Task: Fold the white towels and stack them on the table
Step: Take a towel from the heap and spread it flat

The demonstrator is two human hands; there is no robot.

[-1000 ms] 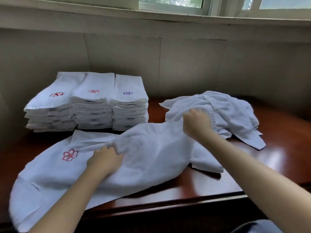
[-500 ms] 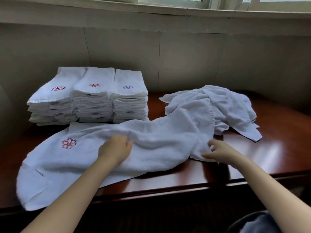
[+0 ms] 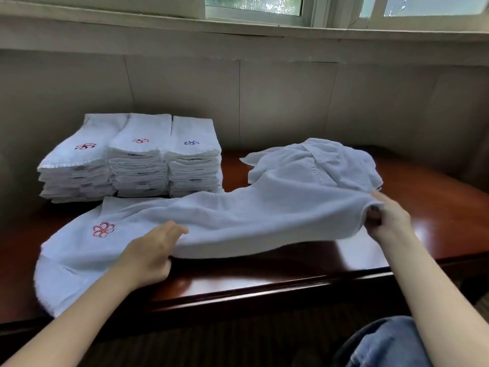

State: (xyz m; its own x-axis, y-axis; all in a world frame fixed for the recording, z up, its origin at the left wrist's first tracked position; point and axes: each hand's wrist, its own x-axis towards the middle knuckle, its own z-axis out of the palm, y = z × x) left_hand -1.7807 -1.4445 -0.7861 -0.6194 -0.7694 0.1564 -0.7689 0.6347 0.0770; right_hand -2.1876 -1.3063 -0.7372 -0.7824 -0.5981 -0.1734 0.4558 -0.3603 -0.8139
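left grip holds towel edge | right grip pinches towel end

On my feed a window runs along the top. Its pale frame splits the glass into panes, and there is blurred green outside. Under it sits a broad off-white ledge. Below that I see a beige wall, cut into panels by thin vertical seams. At the bottom right a leg in blue jeans pokes in. Beside it is a dark, faintly striped surface that I take for floor, though I cannot tell.
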